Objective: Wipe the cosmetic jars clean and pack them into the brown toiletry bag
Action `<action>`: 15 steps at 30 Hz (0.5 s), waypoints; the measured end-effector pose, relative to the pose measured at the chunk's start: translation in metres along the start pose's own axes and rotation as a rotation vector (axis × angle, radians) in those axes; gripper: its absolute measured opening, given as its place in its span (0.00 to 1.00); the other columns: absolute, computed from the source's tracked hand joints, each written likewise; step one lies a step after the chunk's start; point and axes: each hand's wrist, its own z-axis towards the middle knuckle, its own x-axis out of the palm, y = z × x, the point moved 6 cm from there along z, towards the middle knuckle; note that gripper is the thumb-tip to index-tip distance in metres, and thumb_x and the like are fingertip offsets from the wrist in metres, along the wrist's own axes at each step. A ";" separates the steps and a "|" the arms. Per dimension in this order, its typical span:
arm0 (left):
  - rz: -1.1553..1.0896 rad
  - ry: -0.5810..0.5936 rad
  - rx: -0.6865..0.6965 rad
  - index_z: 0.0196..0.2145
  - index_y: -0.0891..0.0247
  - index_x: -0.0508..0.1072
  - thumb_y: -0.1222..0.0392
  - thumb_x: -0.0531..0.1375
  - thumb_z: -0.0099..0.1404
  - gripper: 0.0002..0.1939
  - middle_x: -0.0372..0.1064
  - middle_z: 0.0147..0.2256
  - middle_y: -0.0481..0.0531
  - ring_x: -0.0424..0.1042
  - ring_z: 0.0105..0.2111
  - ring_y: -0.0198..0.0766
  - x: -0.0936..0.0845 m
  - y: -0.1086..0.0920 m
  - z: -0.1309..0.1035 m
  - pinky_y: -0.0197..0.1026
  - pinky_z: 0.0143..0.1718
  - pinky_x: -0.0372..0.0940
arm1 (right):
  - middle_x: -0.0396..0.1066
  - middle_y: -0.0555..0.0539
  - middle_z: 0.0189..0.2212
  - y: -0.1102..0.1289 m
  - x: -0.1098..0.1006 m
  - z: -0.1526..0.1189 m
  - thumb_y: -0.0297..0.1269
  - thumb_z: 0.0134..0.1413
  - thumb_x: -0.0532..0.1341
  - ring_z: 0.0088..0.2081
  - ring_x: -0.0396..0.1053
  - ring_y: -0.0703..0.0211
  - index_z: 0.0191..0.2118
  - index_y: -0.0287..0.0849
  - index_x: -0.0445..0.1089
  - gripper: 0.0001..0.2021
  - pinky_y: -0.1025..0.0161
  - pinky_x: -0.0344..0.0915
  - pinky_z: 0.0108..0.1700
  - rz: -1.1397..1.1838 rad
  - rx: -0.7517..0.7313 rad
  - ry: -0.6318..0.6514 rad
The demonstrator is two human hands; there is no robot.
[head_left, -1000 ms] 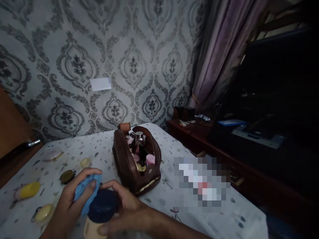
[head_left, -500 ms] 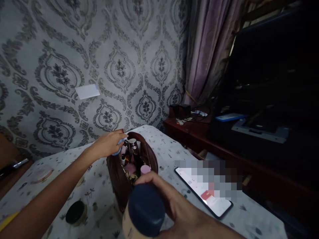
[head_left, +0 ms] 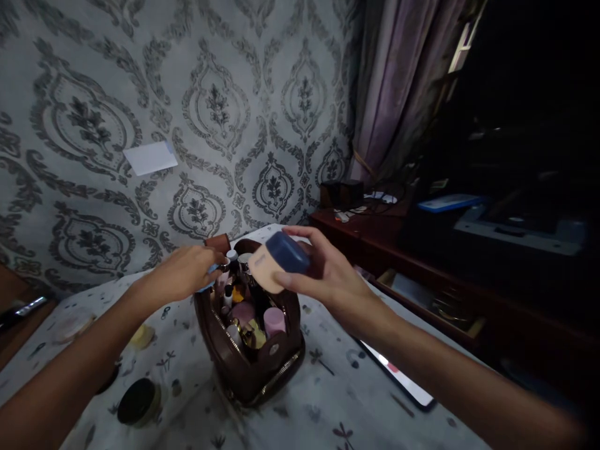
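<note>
Peach-beige squat bottle with a rounded dark-blue cap (head_left: 274, 261) is in my right hand (head_left: 335, 272), which is closed on it, the thumb on the near side and the fingers around the far side of the cap. It is directly on the left of my right palm, so this hand is clearly the nearer one; my left hand (head_left: 192, 269) is farther to the left, across the opening of the dark-brown leather zip bag (head_left: 234, 378). The open mouth of this bag lies below the bottle and to the left of my right grip.

The long axis of the bottle is tilted, not upright: the cap points up and right, toward my palm, and the beige end points down and left, toward the bag opening.

My left fingers are bent over the left edge of the bag, closed on a light-blue piece, maybe cloth (head_left: 206, 286); whether they also press the leather, I cannot tell. Below my right grip, inside the bag, stands a pink cylindrical cap (head_left: 274, 322).
</note>
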 end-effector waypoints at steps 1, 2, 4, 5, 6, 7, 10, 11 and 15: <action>-0.002 0.004 -0.003 0.49 0.56 0.78 0.52 0.55 0.69 0.17 0.79 0.44 0.56 0.77 0.46 0.50 0.000 0.002 -0.002 0.43 0.46 0.68 | 0.75 0.50 0.40 -0.003 0.004 0.009 0.38 0.40 0.74 0.42 0.75 0.54 0.49 0.48 0.68 0.28 0.58 0.72 0.43 -0.002 -0.007 0.009; -0.003 0.006 -0.009 0.48 0.55 0.78 0.52 0.54 0.69 0.17 0.79 0.44 0.55 0.77 0.46 0.49 0.000 0.005 -0.003 0.43 0.46 0.68 | 0.75 0.50 0.40 -0.005 0.008 0.019 0.38 0.40 0.74 0.42 0.74 0.55 0.49 0.47 0.68 0.27 0.58 0.71 0.44 -0.010 -0.020 0.023; -0.009 -0.001 -0.022 0.48 0.54 0.79 0.53 0.54 0.68 0.17 0.79 0.45 0.55 0.77 0.45 0.49 0.000 0.009 -0.006 0.43 0.46 0.68 | 0.74 0.50 0.39 -0.012 0.019 0.041 0.39 0.40 0.73 0.42 0.73 0.56 0.47 0.46 0.67 0.26 0.58 0.70 0.46 -0.053 -0.050 0.068; -0.006 0.003 -0.033 0.48 0.54 0.79 0.53 0.54 0.68 0.17 0.79 0.47 0.55 0.77 0.45 0.50 0.000 0.011 -0.008 0.44 0.45 0.68 | 0.73 0.50 0.39 -0.017 0.025 0.053 0.40 0.41 0.73 0.42 0.73 0.57 0.47 0.45 0.66 0.26 0.58 0.70 0.46 -0.087 -0.056 0.088; 0.003 0.010 -0.044 0.48 0.54 0.79 0.53 0.53 0.68 0.18 0.79 0.48 0.55 0.77 0.46 0.50 0.000 0.013 -0.010 0.45 0.45 0.69 | 0.73 0.50 0.39 -0.022 0.030 0.064 0.40 0.41 0.72 0.41 0.72 0.57 0.47 0.45 0.65 0.26 0.57 0.69 0.45 -0.133 -0.060 0.098; 0.015 0.015 -0.055 0.49 0.55 0.79 0.53 0.53 0.68 0.18 0.78 0.49 0.55 0.77 0.46 0.50 0.000 0.015 -0.012 0.45 0.45 0.69 | 0.72 0.50 0.38 -0.027 0.035 0.075 0.40 0.40 0.72 0.40 0.72 0.57 0.47 0.44 0.65 0.26 0.57 0.69 0.45 -0.197 -0.067 0.097; 0.033 -0.001 -0.060 0.50 0.55 0.79 0.52 0.50 0.70 0.21 0.77 0.51 0.55 0.77 0.47 0.50 0.001 0.018 -0.019 0.46 0.48 0.68 | 0.71 0.50 0.38 -0.040 0.049 0.102 0.41 0.37 0.74 0.41 0.70 0.55 0.46 0.44 0.64 0.28 0.57 0.68 0.45 -0.434 -0.066 0.114; 0.027 -0.016 -0.050 0.50 0.55 0.79 0.52 0.49 0.70 0.21 0.77 0.51 0.54 0.76 0.48 0.49 0.001 0.018 -0.022 0.46 0.50 0.68 | 0.71 0.51 0.37 -0.044 0.054 0.109 0.41 0.37 0.74 0.40 0.70 0.55 0.45 0.44 0.64 0.28 0.57 0.67 0.44 -0.500 -0.048 0.143; -0.026 -0.064 -0.033 0.50 0.54 0.80 0.49 0.49 0.71 0.22 0.77 0.51 0.54 0.76 0.48 0.49 0.003 0.023 -0.031 0.47 0.53 0.67 | 0.70 0.52 0.33 -0.055 0.072 0.125 0.41 0.39 0.74 0.37 0.70 0.56 0.43 0.44 0.65 0.25 0.60 0.66 0.41 -0.724 0.026 0.264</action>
